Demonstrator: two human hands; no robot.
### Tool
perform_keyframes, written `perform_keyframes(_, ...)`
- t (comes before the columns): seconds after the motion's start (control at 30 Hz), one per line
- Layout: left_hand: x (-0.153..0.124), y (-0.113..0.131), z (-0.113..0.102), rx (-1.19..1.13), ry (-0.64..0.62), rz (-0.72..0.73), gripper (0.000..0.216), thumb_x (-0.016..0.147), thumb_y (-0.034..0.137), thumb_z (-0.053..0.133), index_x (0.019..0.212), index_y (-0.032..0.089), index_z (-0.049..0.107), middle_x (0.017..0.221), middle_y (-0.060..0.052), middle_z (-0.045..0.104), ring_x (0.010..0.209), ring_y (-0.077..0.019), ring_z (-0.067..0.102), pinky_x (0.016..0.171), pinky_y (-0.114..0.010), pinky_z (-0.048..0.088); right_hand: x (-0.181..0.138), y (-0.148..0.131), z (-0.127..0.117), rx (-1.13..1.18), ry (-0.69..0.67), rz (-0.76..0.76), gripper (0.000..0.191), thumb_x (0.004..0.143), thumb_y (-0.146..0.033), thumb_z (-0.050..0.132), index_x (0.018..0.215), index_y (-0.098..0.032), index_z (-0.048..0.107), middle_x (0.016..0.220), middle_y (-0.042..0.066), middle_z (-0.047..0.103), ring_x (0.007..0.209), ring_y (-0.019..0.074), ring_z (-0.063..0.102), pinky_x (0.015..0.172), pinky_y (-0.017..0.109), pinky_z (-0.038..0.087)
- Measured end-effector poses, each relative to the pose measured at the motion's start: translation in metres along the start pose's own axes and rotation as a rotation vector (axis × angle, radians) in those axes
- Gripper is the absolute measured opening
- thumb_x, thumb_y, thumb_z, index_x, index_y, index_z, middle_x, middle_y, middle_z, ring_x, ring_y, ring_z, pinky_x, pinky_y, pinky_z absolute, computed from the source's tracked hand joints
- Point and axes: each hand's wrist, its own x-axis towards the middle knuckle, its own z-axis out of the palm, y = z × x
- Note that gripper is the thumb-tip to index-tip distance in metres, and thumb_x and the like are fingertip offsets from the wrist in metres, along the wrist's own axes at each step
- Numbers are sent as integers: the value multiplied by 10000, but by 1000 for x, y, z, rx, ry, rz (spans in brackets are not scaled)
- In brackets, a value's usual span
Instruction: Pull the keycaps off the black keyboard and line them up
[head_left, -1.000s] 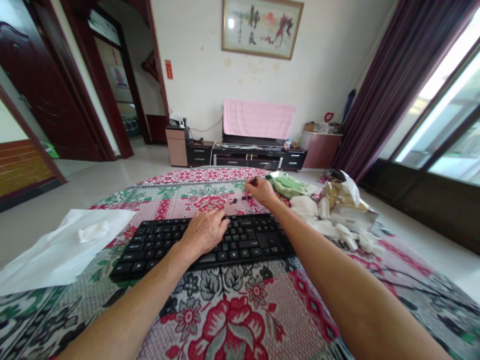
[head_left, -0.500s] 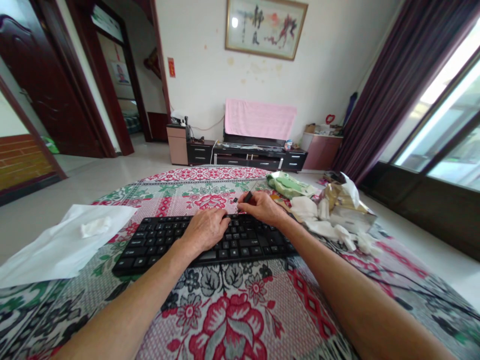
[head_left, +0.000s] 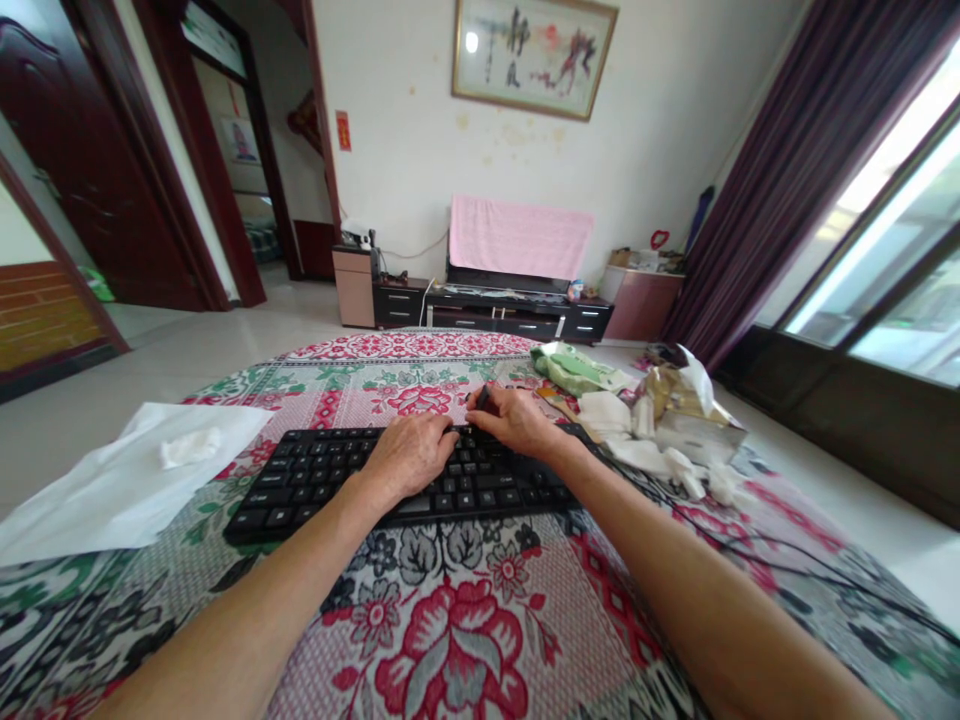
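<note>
A black keyboard (head_left: 315,485) lies across a flowered cloth (head_left: 457,640) on the table. My left hand (head_left: 409,455) rests palm down on the keyboard's middle keys, fingers curled lightly on them. My right hand (head_left: 514,420) is at the keyboard's far edge, its fingers pinched on a small black piece (head_left: 484,398), likely a keycap, held just above the top row. The two hands almost touch.
A white sheet with a crumpled tissue (head_left: 191,447) lies to the left. To the right sits a heap of crumpled wrappers and white tissues (head_left: 675,425), with a green bag (head_left: 577,368) behind it. A TV stand (head_left: 495,310) is by the far wall.
My right hand has come back from the cloth beyond the keyboard to the keyboard's top edge, carrying the small black piece. My left hand has stayed on the keys.
</note>
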Motion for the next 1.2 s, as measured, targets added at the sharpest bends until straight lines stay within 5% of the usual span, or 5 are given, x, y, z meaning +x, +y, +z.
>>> perform_keyframes(0.3,0,1,-1,-9,-13,-8,327,907,349,337,1029,190,596,982,-76,659,920,-220,605,813,-346,441,2,-4,4,-70,47,-24,97,787,-239,550,800,-149,584,616,-10,573,559,90,489,555,205,351)
perform_keyframes(0.93,1,-1,2,0,12,9,307,905,341,348,1000,196,601,945,-67,665,893,-208,608,808,-339,442,12,19,1,315,53,219,174,754,-305,535,740,-145,600,672,10,649,609,103,572,571,199,431)
perform_keyframes(1.2,0,-1,2,9,15,9,324,909,342,339,1039,190,594,966,-72,664,915,-209,606,830,-336,439,54,31,14,-86,271,180,131,750,-257,552,748,-149,627,650,8,637,604,104,546,600,202,399)
